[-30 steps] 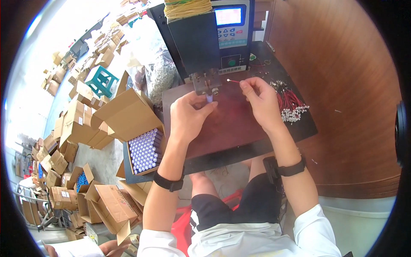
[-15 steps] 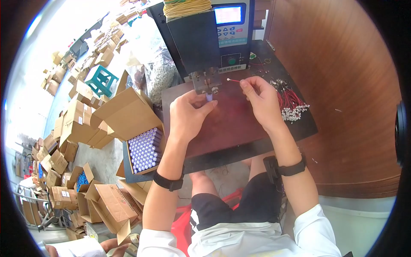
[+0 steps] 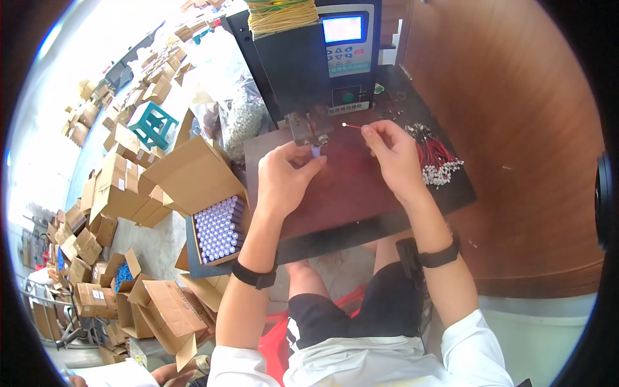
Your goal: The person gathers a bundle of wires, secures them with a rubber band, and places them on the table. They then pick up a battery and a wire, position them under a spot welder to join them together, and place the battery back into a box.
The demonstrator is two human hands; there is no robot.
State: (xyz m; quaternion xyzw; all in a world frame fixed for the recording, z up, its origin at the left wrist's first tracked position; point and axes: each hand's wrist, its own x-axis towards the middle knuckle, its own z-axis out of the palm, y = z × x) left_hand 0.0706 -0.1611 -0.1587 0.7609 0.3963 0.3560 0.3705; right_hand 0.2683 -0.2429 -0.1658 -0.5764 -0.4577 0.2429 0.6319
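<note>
My left hand (image 3: 284, 175) pinches a small purple cylindrical battery cell (image 3: 316, 151) between thumb and fingers, upright under the head (image 3: 311, 129) of a black machine (image 3: 293, 71). Whether the cell's top touches the machine is too small to tell. To the right, my right hand (image 3: 394, 155) is closed on a short red wire (image 3: 354, 126), whose silvery tip points left toward the machine head, apart from it. Beside that hand lies a pile of red and black wires with white connectors (image 3: 441, 171) on the dark table.
An open carton (image 3: 222, 257) packed with purple cells stands left of the reddish-brown work mat (image 3: 335, 200). Yellow cord bundles (image 3: 284, 16) lie on top of the machine, near its lit screen (image 3: 342, 29). A wooden panel (image 3: 509, 142) rises at right. Cardboard boxes and a green stool (image 3: 150, 124) fill the floor at left.
Both hands keep nearly the same places and holds. The whole view has shifted slightly, and the wire's tip sits a little lower in the picture.
</note>
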